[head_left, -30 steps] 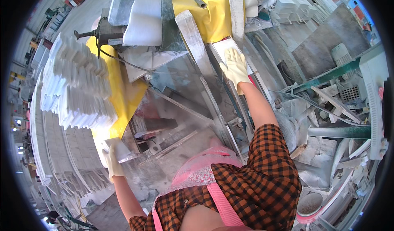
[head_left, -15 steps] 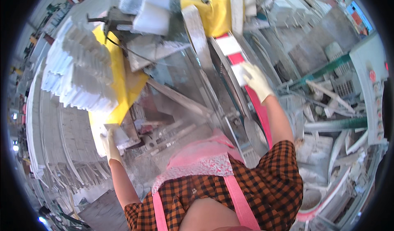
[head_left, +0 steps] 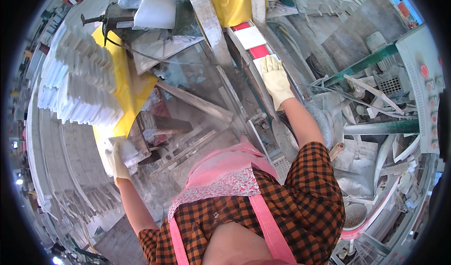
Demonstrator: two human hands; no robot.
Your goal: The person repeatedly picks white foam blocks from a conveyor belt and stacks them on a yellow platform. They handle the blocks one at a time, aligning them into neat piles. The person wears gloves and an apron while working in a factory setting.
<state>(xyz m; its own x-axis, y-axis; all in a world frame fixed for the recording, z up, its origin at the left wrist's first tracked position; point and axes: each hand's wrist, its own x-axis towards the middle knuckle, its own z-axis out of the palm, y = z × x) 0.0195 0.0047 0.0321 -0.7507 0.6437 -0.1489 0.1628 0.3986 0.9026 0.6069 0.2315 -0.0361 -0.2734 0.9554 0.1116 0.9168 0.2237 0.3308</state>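
Note:
My right hand (head_left: 276, 82), in a cream glove, lies with its fingers stretched over a white tile (head_left: 257, 67) on a narrow red belt (head_left: 258, 51). Just beyond it on the same belt rests a second white tile (head_left: 250, 38). On the left, my gloved left hand (head_left: 116, 164) is closed at the edge of some small white tiles (head_left: 123, 148), near the lower end of a yellow sheet (head_left: 126, 102). The palm hides part of them, so I cannot tell how many it grips.
A tall stack of white tiles (head_left: 77, 79) stands at the left. Yellow cloth (head_left: 230, 6) hangs over the belt's far end. Wooden strips (head_left: 195, 100) lie between my arms. At the right are a control panel (head_left: 424, 91) with buttons and a green bar (head_left: 383, 127).
The whole view has shifted, so the surroundings sit a little further left. My right hand now lies flatter on the near tile. The left hand stays at the small tiles.

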